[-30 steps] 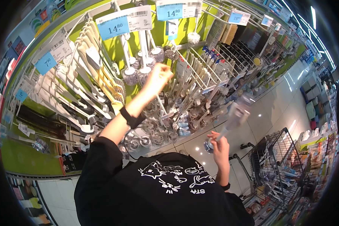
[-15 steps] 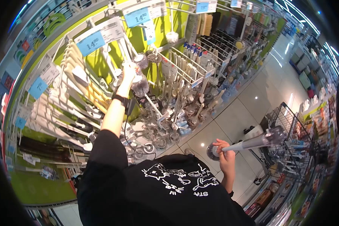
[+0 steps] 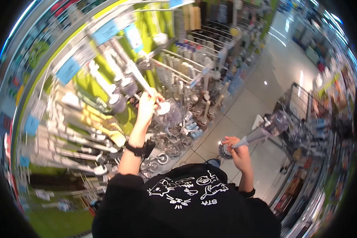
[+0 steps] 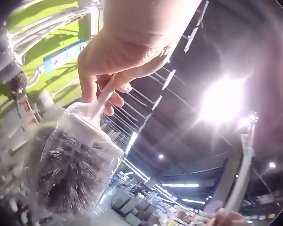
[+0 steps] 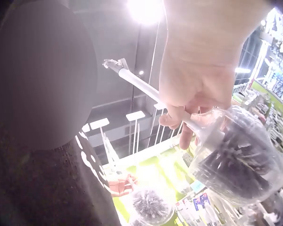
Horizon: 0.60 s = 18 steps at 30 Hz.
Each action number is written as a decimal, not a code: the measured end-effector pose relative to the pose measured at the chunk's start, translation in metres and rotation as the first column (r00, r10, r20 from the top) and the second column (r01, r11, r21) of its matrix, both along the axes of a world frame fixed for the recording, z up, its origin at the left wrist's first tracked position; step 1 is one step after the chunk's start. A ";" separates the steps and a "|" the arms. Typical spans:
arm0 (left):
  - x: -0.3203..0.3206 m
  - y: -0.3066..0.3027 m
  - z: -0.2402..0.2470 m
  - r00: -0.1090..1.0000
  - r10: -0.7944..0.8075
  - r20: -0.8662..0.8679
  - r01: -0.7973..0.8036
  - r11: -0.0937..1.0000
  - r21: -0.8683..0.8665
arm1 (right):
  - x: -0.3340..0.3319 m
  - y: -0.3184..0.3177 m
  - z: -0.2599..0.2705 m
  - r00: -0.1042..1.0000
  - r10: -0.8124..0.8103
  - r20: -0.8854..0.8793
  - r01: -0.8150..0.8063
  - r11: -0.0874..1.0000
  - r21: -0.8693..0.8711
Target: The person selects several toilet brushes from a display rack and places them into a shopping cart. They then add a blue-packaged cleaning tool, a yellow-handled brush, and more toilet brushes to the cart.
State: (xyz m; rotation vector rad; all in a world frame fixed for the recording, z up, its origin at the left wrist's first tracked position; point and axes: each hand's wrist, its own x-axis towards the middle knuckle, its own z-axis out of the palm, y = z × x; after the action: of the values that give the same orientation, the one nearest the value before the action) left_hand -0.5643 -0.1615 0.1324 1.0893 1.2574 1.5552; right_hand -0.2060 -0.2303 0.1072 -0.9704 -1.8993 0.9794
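My left hand [image 3: 146, 106] grips the white handle of a brush [image 3: 168, 115] at the rack, close above its head. In the left wrist view, fingers and thumb of that hand [image 4: 125, 59] pinch the handle, and the dark-bristled head [image 4: 68, 172] hangs below in clear plastic. Whether the handle's top still touches a hook, I cannot tell. Away from the rack, my right hand [image 3: 238, 152] holds a second wrapped brush by its pale handle [image 3: 253, 137]. The right wrist view shows this hand [image 5: 200, 80] just above that brush's wrapped head [image 5: 240, 157].
More wrapped brushes [image 3: 117, 101] hang to the left of my left hand, above long-handled yellow and white brushes [image 3: 93, 119]. Wire hooks with goods [image 3: 186, 67] continue to the right. A wire cart [image 3: 299, 99] stands across the tiled floor [image 3: 244, 107].
My left hand has reached in among the hanging brushes, taken hold of one and moved it rightward, apart from the others. The right hand's brush has swung so its handle points up and right.
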 end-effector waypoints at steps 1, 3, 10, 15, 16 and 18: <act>0.008 -0.002 -0.003 0.999 -0.038 0.002 0.038 0.999 -0.036 | 0.004 0.002 0.001 0.999 -0.032 0.032 0.031 0.999 0.032; 0.031 -0.006 -0.001 0.993 -0.113 -0.020 0.112 0.993 -0.031 | 0.017 0.002 0.007 0.993 -0.095 0.069 0.092 0.995 0.040; 0.130 0.001 -0.019 0.896 -0.443 0.020 0.444 0.895 -0.042 | 0.085 0.006 0.022 0.974 -0.217 0.072 0.214 0.976 0.042; 0.211 0.037 -0.043 0.811 -0.584 -0.028 0.581 0.810 -0.081 | 0.151 0.001 0.024 0.884 -0.467 0.005 0.463 0.875 -0.141; 0.229 0.045 -0.044 0.791 -0.611 -0.028 0.607 0.789 -0.093 | 0.167 -0.002 0.022 0.852 -0.522 -0.041 0.510 0.845 -0.161; 0.294 0.060 -0.034 0.729 -0.685 -0.002 0.681 0.725 -0.098 | 0.221 -0.016 0.018 0.769 -0.630 -0.109 0.601 0.770 -0.216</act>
State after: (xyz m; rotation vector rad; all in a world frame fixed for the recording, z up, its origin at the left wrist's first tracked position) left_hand -0.2705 -0.1018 0.0980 1.3308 0.7843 0.8961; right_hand 0.0148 -0.2467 0.1250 -1.4403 -1.2149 0.7898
